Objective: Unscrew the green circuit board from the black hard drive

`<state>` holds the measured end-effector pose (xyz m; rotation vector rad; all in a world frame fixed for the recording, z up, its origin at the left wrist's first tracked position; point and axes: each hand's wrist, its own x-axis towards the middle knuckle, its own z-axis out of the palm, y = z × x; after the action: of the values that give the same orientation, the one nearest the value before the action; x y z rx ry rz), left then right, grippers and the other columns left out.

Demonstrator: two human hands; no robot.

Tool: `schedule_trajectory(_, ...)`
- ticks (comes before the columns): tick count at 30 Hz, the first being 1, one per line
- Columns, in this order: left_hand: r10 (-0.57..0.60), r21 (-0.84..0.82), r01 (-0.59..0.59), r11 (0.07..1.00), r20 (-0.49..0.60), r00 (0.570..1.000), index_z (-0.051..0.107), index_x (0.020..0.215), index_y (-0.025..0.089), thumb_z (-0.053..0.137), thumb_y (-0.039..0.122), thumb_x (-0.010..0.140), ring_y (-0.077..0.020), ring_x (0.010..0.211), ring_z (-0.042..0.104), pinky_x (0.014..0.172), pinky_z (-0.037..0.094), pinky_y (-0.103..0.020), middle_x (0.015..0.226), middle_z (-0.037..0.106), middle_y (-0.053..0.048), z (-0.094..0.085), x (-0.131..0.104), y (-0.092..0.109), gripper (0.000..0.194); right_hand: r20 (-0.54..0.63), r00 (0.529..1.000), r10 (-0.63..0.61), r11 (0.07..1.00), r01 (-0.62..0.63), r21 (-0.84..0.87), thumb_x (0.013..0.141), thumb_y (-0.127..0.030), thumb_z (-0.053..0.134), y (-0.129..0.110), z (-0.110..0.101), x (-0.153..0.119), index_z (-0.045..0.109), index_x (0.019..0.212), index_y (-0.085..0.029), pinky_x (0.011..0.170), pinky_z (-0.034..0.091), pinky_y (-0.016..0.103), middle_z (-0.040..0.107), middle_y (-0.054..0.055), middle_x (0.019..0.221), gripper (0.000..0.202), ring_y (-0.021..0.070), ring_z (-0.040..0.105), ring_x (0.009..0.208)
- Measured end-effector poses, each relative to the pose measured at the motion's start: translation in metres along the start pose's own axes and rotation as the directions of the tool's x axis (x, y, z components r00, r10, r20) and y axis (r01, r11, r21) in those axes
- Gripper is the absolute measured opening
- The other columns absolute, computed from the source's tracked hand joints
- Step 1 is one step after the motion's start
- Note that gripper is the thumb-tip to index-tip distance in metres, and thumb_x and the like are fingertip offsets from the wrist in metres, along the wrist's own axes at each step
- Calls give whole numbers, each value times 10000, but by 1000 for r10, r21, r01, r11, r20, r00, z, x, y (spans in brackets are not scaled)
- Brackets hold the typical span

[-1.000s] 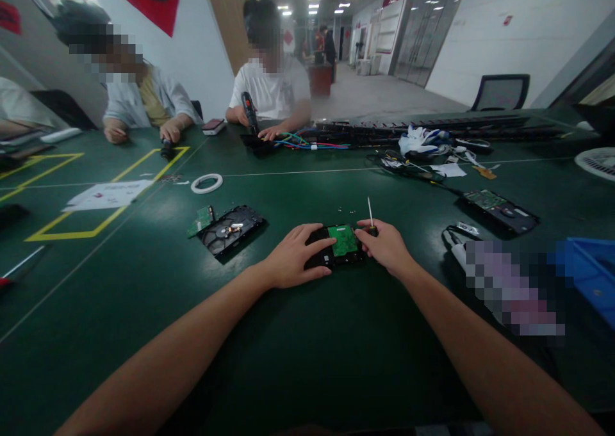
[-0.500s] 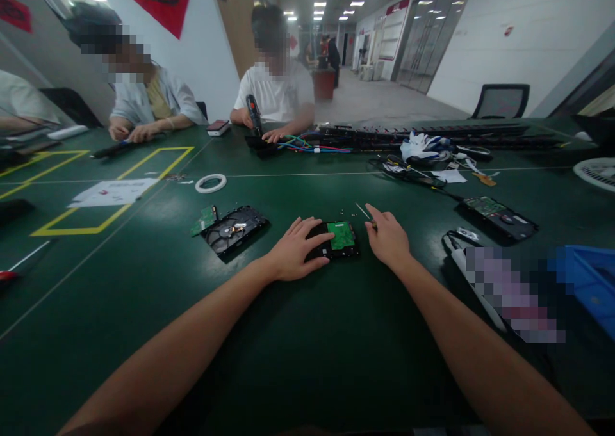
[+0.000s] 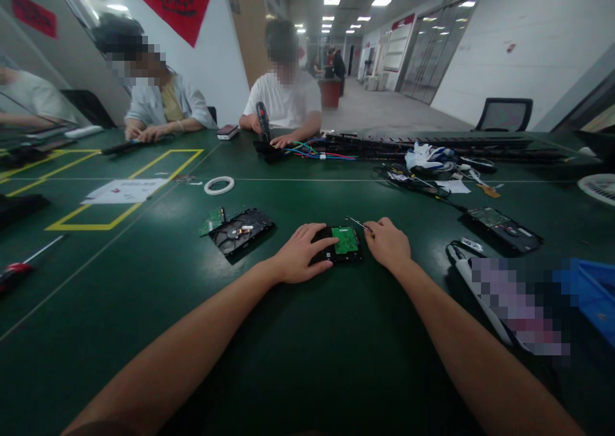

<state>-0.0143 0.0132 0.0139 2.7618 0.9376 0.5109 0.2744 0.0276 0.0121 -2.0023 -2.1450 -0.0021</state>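
A black hard drive with a green circuit board lies flat on the green table in front of me. My left hand rests on its left part, fingers spread, palm down. Just to the right of the drive, my right hand is closed round a thin screwdriver, whose shaft points left over the far right edge of the drive. An opened drive casing sits to the left, with a loose green board at its upper left corner.
A white tape ring lies beyond the casing. At the right are another drive, a power strip and a blue bin. A red screwdriver lies far left. Across the table, people work near cables.
The view has shifted slightly, so everything sits a little lower and further right. The screwdriver in my right hand has swung, its tip now further left, nearer the drive. My left hand stays on the drive.
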Motion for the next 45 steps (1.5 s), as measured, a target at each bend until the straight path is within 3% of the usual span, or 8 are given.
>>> schedule_trajectory(7, -6, -5, 6, 1000, 5, 1000, 480, 1535, 296, 604, 508, 1000, -383, 1520, 338, 1235, 304, -641, 1659, 320, -140, -1, 0, 1, 588, -71, 996, -53, 996, 57, 63, 1063, -390, 455, 3, 3, -7, 751, 1103, -242, 645, 428, 328, 671, 97, 1113, 333, 222, 640, 860)
schedule_trajectory(14, -40, -61, 39, 997, -24, 999, 443, 1483, 184, 615, 557, 975, -362, 1477, 402, 1246, 316, -595, 1589, 409, -198, -1, 0, 1, 654, -78, 995, -56, 994, 62, 87, 1042, -349, 491, 3, 3, -7, 707, 1064, -221, 661, 437, 319, 679, 88, 1101, 252, 206, 632, 835)
schedule_trajectory(18, -44, -37, 44, 998, 4, 999, 364, 1581, 225, 599, 573, 982, -376, 1487, 382, 1238, 319, -611, 1623, 366, -179, -1, 0, 0, 731, -70, 997, -43, 995, 50, 91, 1032, -333, 509, 3, 3, -6, 698, 1047, -213, 666, 441, 325, 679, 99, 1104, 224, 211, 637, 843)
schedule_trajectory(23, -26, -5, 26, 1000, 20, 999, 449, 1550, 283, 585, 546, 999, -387, 1510, 345, 1240, 313, -618, 1659, 315, -138, 0, 0, -1, 625, -77, 994, -76, 994, 82, 72, 1039, -335, 508, 6, 4, -5, 712, 1071, -221, 663, 439, 317, 676, 93, 1106, 236, 202, 640, 843)
schedule_trajectory(30, -46, -14, 46, 999, -10, 999, 486, 1500, 257, 629, 526, 980, -359, 1511, 357, 1258, 308, -590, 1626, 364, -146, 2, 0, 0, 603, -89, 993, -83, 995, 88, 54, 1046, -334, 511, 7, 6, -5, 713, 1048, -218, 665, 437, 316, 679, 75, 1084, 233, 199, 647, 850)
schedule_trajectory(45, -22, 7, 22, 1000, 3, 1000, 470, 1541, 296, 633, 507, 992, -394, 1514, 349, 1223, 344, -643, 1662, 317, -137, 3, 0, -1, 611, -56, 995, -82, 993, 86, 81, 1017, -303, 539, 9, 5, -4, 682, 1028, -195, 642, 423, 300, 652, 84, 1073, 179, 190, 627, 822)
